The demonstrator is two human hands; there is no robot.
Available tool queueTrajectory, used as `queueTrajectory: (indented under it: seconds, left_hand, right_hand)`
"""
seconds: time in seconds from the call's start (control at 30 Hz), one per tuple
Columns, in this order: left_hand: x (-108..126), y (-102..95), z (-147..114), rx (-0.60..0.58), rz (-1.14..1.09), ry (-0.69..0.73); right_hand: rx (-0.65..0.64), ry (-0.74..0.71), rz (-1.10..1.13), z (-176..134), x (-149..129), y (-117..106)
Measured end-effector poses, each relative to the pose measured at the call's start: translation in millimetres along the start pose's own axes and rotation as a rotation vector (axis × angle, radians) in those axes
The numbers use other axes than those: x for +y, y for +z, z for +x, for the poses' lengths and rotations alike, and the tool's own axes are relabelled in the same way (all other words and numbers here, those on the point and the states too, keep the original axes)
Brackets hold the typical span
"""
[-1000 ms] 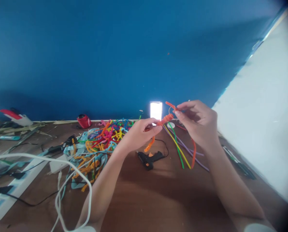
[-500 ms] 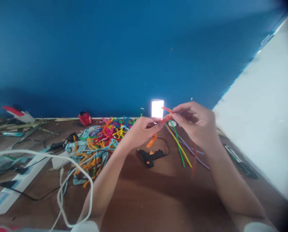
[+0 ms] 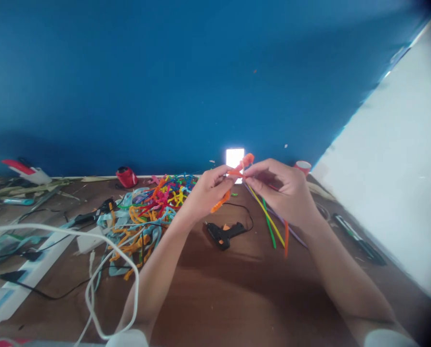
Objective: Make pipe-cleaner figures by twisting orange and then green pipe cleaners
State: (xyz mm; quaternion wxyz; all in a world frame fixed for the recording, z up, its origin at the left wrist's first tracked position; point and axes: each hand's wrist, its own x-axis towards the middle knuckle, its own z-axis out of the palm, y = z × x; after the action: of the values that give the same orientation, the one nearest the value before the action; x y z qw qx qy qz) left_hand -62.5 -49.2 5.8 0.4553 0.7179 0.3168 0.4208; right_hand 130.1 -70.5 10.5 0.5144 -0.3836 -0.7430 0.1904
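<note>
Pinching orange fuzzy strand (image 3: 234,173), centre of frame: left hand (image 3: 208,193), right hand (image 3: 285,192), both grips nipped thumb-to-finger on it! Looks feather-light, bendy, hardly slippery; best held beside coil (image 3: 249,159).

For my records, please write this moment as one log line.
left hand: holding orange pipe cleaner | right hand: pinching it too | glue gun: lying on table

"Where's the glue gun (image 3: 222,237) at?"
"On the table (image 3: 215,299), in front of the screen (image 3: 232,158). Stem pile (image 3: 165,197) is left of it, power strip (image 3: 34,270) further left."
"And right?"
"Loose stems (image 3: 274,228). Held stem (image 3: 248,160) is between left hand (image 3: 210,193) and right hand (image 3: 284,193)."
</note>
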Motion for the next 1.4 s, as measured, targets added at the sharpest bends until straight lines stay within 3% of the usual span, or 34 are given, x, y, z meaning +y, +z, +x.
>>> queueTrajectory:
  seconds: [0.47, 0.73, 0.83, 0.93, 1.27, 1.4]
  left_hand:
    - [10.1, 3.3, 0.0, 0.184, -0.356, -0.027]
    - [8.2, -2.0, 4.3, 0.285, -0.815, -0.092]
    - [8.1, -7.3, 5.6, 0.326, -0.895, -0.088]
    - [8.2, -9.4, 4.6, 0.312, -0.822, -0.076]
    - [8.7, 3.2, -0.8, 0.078, -0.462, -0.092]
    - [4.5, 5.4, 2.1, 0.118, -0.492, -0.082]
  right_hand:
    - [-0.112, -0.020, 0.032, 2.4, 1.8, 1.9]
    - [-0.206, -0.064, -0.038, -6.0, -12.2, 2.7]
    - [-0.231, -0.046, -0.024, -6.3, -12.2, 2.9]
    - [-0.204, -0.031, -0.010, -5.5, -10.8, 3.2]
    - [-0.078, -0.029, -0.037, -4.4, -10.7, 5.1]
    - [0.027, -0.038, -0.108, -4.6, -9.1, 6.6]
